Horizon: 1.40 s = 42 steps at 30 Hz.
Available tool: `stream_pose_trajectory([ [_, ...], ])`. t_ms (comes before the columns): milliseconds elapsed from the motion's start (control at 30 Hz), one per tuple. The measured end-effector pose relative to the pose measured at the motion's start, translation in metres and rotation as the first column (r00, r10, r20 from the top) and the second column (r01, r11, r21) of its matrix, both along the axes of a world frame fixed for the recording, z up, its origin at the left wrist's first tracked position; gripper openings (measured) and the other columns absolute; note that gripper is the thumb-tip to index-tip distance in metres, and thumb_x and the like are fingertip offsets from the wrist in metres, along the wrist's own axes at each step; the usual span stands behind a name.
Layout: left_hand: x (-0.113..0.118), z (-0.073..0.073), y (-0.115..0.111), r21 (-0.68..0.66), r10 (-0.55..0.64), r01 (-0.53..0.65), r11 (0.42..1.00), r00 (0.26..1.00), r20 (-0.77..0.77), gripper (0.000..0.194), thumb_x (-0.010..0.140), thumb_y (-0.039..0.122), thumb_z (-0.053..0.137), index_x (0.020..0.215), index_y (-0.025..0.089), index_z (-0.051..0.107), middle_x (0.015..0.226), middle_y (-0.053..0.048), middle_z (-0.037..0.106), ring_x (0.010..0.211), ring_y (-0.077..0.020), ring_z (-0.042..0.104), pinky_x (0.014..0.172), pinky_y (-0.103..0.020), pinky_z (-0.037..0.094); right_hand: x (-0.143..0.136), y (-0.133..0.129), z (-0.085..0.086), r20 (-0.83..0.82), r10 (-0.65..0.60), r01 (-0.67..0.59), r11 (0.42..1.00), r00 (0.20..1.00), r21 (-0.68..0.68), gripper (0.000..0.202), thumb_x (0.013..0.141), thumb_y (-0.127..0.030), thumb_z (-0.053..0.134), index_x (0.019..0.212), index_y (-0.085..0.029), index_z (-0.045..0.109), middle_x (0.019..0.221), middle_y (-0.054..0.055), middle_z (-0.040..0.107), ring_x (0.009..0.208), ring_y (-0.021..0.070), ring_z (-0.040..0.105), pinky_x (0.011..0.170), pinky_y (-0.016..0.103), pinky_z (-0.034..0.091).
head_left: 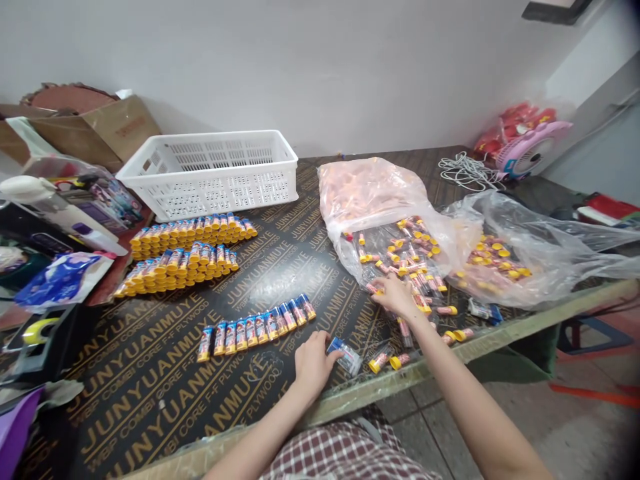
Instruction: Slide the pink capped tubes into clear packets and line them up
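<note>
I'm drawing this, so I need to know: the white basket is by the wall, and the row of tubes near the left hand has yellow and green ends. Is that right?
Not quite: the green is wrong. The head view shows that the row of tubes near the left hand has yellow and blue ends. The white basket is by the wall, as you say.

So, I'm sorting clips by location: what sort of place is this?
Probably a workshop or packing area: stacks of yellow-ended tubes, a white plastic crate and plastic bags share one worktable.
</note>
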<state>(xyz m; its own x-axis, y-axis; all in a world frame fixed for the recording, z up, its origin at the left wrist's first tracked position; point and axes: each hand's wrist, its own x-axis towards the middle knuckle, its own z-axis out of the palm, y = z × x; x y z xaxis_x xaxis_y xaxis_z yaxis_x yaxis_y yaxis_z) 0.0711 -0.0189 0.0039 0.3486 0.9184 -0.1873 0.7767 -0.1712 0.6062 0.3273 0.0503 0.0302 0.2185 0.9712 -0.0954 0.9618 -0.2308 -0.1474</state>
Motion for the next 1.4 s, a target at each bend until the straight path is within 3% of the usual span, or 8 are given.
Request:
stream_pose_trajectory([
  [267, 0.004, -0.004, 0.002, -0.026, -0.013, 0.012, 1.000, 0.999, -0.044, 0.009, 0.079, 0.029, 0.064, 0.076, 0.021, 0.063, 0.084, -0.001, 0.063, 0.076, -0.0155, 0.058, 0.065, -0.025, 0.034, -0.027, -0.039, -0.021, -0.133, 0.119, -0.107, 0.990, 0.984, 0.092, 0.018, 0.072, -0.026, 0.062, 0.088, -0.022, 0.066, 0.095, 0.006, 0.053, 0.095, 0.0254, 0.052, 0.077, 0.035, 0.035],
  [500, -0.008, -0.007, 0.001, 0.051, 0.072, -0.071, 0.996, 0.997, -0.030, 0.019, 0.077, 0.038, 0.065, 0.082, 0.021, 0.062, 0.085, 0.000, 0.061, 0.075, -0.0144, 0.057, 0.063, -0.024, 0.033, -0.042, -0.061, -0.040, -0.252, 0.204, -0.139, 0.957, 0.946, 0.254, 0.015, 0.075, -0.033, 0.066, 0.086, -0.024, 0.068, 0.119, 0.010, 0.053, 0.115, 0.0313, 0.045, 0.088, 0.045, 0.035],
  [767, -0.014, -0.009, 0.009, -0.061, 0.191, -0.182, 0.981, 0.957, 0.220, 0.012, 0.069, 0.021, 0.069, 0.063, 0.017, 0.059, 0.066, 0.001, 0.057, 0.065, -0.0132, 0.054, 0.061, -0.024, 0.035, -0.059, -0.067, -0.026, -0.562, 0.176, 0.116, 0.888, 0.808, 0.444, 0.026, 0.075, -0.040, 0.065, 0.089, -0.018, 0.066, 0.105, 0.012, 0.065, 0.100, 0.0280, 0.059, 0.088, 0.046, 0.044],
  [900, -0.019, 0.000, 0.011, -0.490, 0.496, -0.209, 0.846, 0.647, 0.579, 0.020, 0.061, 0.024, 0.073, 0.063, 0.016, 0.054, 0.055, 0.003, 0.056, 0.054, -0.0117, 0.054, 0.058, -0.025, 0.043, -0.075, -0.072, -0.016, -0.715, 0.180, 0.165, 0.908, 0.675, 0.384, 0.034, 0.078, -0.042, 0.063, 0.099, -0.015, 0.063, 0.087, 0.008, 0.070, 0.073, 0.0204, 0.065, 0.068, 0.035, 0.053],
  [967, -0.026, 0.008, 0.014, -0.650, 0.637, -0.152, 0.744, 0.454, 0.623, 0.027, 0.057, 0.028, 0.077, 0.068, 0.015, 0.056, 0.058, 0.001, 0.061, 0.053, -0.0118, 0.057, 0.058, -0.026, 0.048, -0.086, -0.075, -0.010, -0.818, 0.175, 0.220, 0.913, 0.549, 0.343, 0.035, 0.075, -0.040, 0.067, 0.101, -0.016, 0.064, 0.090, 0.009, 0.069, 0.078, 0.0206, 0.066, 0.071, 0.034, 0.054],
  [1067, -0.038, 0.019, 0.020, -0.727, 0.727, -0.139, 0.673, 0.305, 0.615, 0.035, 0.051, 0.033, 0.082, 0.070, 0.011, 0.062, 0.063, -0.003, 0.067, 0.052, -0.0101, 0.059, 0.055, -0.022, 0.049, -0.101, -0.080, -0.001, -0.883, 0.188, 0.271, 0.906, 0.429, 0.325, 0.034, 0.072, -0.038, 0.071, 0.099, -0.017, 0.066, 0.092, 0.008, 0.067, 0.082, 0.0207, 0.065, 0.075, 0.035, 0.055],
  [1233, -0.054, 0.026, 0.029, -0.774, 0.799, -0.197, 0.601, 0.123, 0.589, 0.039, 0.046, 0.038, 0.085, 0.066, 0.011, 0.065, 0.059, -0.001, 0.066, 0.049, -0.0085, 0.059, 0.050, -0.019, 0.050, -0.120, -0.092, 0.009, -0.825, 0.291, 0.183, 0.888, 0.485, 0.421, 0.025, 0.082, -0.031, 0.062, 0.104, -0.022, 0.066, 0.105, 0.008, 0.061, 0.093, 0.0201, 0.061, 0.077, 0.033, 0.055],
  [1400, -0.060, 0.026, 0.031, -0.767, 0.807, -0.281, 0.577, 0.051, 0.588, 0.043, 0.042, 0.044, 0.086, 0.060, 0.012, 0.063, 0.055, -0.001, 0.066, 0.049, -0.0114, 0.062, 0.047, -0.019, 0.049, -0.132, -0.102, 0.012, -0.688, 0.392, 0.054, 0.846, 0.611, 0.530, 0.028, 0.085, -0.022, 0.058, 0.111, -0.026, 0.064, 0.107, 0.006, 0.059, 0.098, 0.0196, 0.059, 0.084, 0.034, 0.052],
])
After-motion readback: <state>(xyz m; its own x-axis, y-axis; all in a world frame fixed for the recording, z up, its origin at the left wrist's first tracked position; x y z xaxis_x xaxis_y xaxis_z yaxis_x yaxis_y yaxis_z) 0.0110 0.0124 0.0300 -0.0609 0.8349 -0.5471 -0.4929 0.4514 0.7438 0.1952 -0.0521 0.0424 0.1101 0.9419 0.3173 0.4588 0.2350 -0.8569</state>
